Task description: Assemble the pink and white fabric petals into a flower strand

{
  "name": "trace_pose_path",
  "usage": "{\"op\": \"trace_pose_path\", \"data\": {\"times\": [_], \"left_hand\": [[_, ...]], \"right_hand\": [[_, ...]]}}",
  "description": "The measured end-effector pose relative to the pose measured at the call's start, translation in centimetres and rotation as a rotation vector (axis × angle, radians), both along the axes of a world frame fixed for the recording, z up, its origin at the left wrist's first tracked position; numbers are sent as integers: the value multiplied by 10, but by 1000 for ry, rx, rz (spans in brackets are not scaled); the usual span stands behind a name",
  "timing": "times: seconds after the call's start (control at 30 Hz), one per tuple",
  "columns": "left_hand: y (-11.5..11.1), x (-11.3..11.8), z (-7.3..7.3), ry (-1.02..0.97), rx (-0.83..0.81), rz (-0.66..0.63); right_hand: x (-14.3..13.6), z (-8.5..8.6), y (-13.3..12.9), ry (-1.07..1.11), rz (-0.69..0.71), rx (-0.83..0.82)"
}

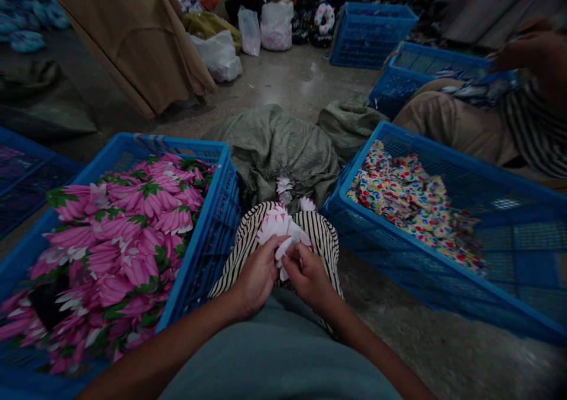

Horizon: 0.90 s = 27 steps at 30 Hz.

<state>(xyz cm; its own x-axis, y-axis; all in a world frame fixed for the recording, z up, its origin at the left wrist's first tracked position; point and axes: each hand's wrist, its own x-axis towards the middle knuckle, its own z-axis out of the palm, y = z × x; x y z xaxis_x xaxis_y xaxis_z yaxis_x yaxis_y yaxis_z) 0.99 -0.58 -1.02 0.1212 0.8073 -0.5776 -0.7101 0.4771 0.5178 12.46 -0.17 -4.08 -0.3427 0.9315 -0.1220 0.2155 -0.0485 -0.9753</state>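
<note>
In my lap, over black-and-white striped cloth [234, 255], lie white and pink petal-shaped fabric pieces [272, 223]. My left hand [260, 270] is closed on a white petal piece [283, 249] from the left. From the right, my right hand [308, 270] pinches the same piece, its fingertips close to the left ones. Small white and pink pieces [284, 184] also rest just beyond my knees. The blue crate [190, 146] on my left holds pink fabric flowers [142, 228] with green and white parts.
A blue crate [443, 252] of colourful printed pieces [407, 199] stands right. Green sacks [274, 146] lie ahead. Further off are a brown-draped object [133, 39], white bags [277, 25] and more blue crates [372, 36]. A person's hand [522, 48] shows at upper right.
</note>
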Motion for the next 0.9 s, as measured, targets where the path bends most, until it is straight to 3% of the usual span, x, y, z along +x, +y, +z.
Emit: {"op": "trace_pose_path", "data": {"times": [0.23, 0.37, 0.57, 0.73, 0.9], "left_hand": [[-7, -2, -4, 102, -2, 7], [-6, -3, -8, 67, -42, -10], [-7, -2, -8, 58, -36, -36], [-7, 0, -6, 477, 165, -196], [-6, -10, -10, 913, 383, -258]], "right_hand": [[-3, -15, 1, 380, -199, -381], [-4, -16, -2, 530, -194, -499], [-1, -14, -2, 493, -196, -464], [-6, -16, 2, 366, -223, -297], [0, -21, 4, 237, -220, -255]]}}
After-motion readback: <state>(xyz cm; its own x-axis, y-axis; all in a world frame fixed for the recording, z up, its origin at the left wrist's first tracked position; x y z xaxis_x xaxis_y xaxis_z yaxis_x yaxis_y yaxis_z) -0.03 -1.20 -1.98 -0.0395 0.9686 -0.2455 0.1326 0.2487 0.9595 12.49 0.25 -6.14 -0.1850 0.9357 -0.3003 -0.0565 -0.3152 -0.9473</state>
